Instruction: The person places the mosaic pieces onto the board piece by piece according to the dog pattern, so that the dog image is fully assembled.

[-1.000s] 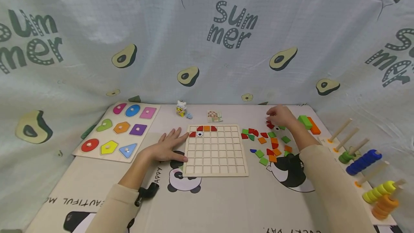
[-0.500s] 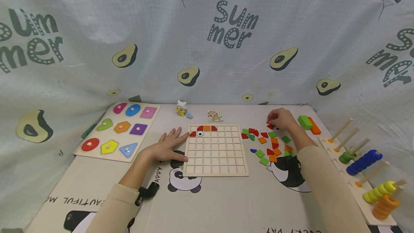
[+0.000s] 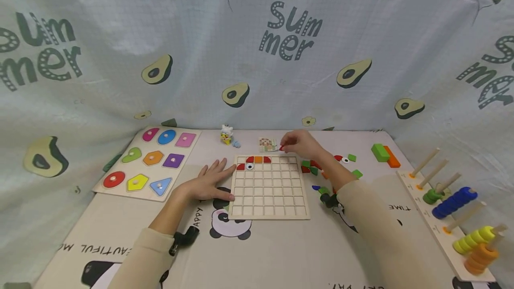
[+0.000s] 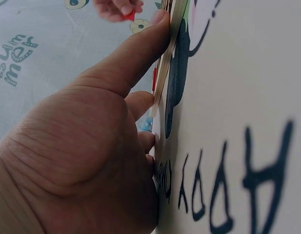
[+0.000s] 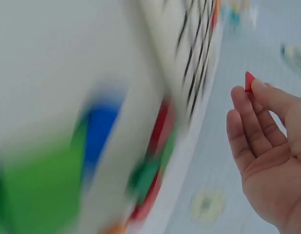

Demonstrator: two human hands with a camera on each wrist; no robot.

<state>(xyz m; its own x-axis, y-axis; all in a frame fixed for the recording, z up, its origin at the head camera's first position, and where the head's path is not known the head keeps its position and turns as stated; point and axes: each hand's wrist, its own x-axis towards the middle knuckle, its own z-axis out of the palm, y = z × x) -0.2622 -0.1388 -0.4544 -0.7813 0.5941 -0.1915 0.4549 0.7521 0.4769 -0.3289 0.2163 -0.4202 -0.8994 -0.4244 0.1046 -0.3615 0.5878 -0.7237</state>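
My left hand lies with fingers spread on the tabletop, its fingertips and thumb at the left edge of a wooden grid board. Above the board's far right part, my right hand pinches a small red tile between thumb and fingers. The tile shows a pointed corner in the right wrist view. In the board's upper left cells sit red curved tiles, an orange tile and a white eye tile. Loose red, green, orange and blue tiles lie right of the board, partly hidden by my right arm.
A small pattern card lies behind the board, near a toy figurine. A shape puzzle board is at left. Green and orange blocks and a peg stand with coloured rings are at right.
My right hand has picked the red tile from the loose pile and carried it left, over the far side of the board. My left hand stays in place.
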